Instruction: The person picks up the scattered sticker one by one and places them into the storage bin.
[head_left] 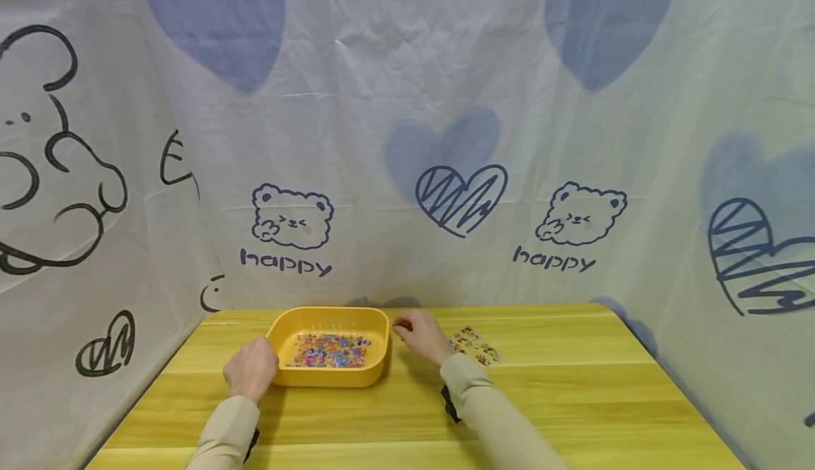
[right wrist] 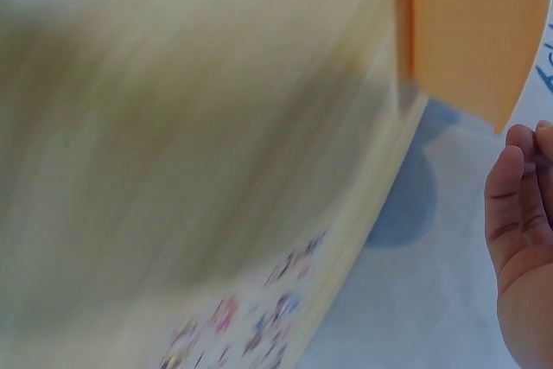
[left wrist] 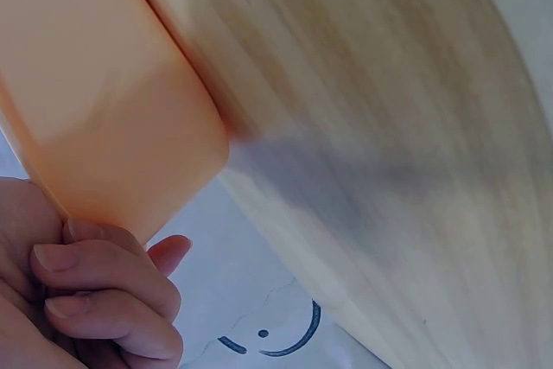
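A yellow plastic basin [head_left: 327, 378] stands on the table, with many small colourful pieces [head_left: 331, 351] spread over its floor. My left hand [head_left: 252, 367] grips the basin's left rim, its fingers curled at the edge in the left wrist view. Just beyond the right rim is my right hand [head_left: 422, 335], apart from the basin. In the right wrist view, this hand's fingers [right wrist: 504, 187] are loosely bent near the basin's corner [right wrist: 475, 49], and nothing shows between them. A sheet with small colourful printed figures [head_left: 474, 346] lies flat to the right of that hand.
The wood-grain table [head_left: 541, 406] ends at a back edge close behind the basin. A pale curtain [head_left: 369, 258] with hearts and bear drawings hangs behind it and along both sides. Dark bands show at both wrists.
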`<state>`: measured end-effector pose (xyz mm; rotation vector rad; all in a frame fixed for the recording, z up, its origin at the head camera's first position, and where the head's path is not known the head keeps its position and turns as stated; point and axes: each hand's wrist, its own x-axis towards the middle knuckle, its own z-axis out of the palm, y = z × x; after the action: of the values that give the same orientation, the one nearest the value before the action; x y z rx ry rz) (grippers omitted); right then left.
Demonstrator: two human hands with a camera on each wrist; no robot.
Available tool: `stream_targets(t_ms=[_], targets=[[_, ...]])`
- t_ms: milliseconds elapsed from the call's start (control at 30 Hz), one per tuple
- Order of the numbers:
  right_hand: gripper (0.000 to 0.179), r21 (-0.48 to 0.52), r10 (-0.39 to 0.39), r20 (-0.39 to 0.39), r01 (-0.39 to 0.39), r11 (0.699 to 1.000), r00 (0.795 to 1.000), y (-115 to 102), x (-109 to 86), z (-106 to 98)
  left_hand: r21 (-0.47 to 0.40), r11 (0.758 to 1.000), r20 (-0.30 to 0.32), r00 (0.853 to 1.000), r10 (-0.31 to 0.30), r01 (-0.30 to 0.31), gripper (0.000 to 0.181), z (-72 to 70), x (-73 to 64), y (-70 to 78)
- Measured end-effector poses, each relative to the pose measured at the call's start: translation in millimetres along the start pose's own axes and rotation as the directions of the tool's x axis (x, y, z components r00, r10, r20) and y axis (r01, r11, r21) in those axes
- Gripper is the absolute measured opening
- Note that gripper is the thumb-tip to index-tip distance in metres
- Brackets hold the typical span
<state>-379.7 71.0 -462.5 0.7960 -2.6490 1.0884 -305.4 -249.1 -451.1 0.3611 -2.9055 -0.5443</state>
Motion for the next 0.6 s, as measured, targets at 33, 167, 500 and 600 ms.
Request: stream_targets(t_ms=[33,167,500,600], targets=[[0.015,-0.006,-0.001,0.004,0.001,1.000,1.000,3.2,-1.9,-2.7,0.001,1.000,-0.001,1.000,0.000,0.000,0.020,-0.1,0.2,-0.1],[0.012,-0.022,-0.020,0.003,0.020,1.000,1.000,15.8,-8.2,-11.7,0.002,1.000,0.007,1.000,-0.002,0.002,0.021,0.1,0.3,0.0],[0.010,-0.065,0.012,0.024,-0.010,0.998,1.000,29.8,-22.6,-26.3,0.003,1.000,0.006,1.000,-0.004,0.004,0.022,0.2,0.1,0.6],[0.010,-0.077,0.021,0.024,-0.019,0.997,0.999,33.0,-26.4,-29.2,0.006,1.000,0.009,1.000,-0.011,0.011,0.021,0.0,0.5,0.3]])
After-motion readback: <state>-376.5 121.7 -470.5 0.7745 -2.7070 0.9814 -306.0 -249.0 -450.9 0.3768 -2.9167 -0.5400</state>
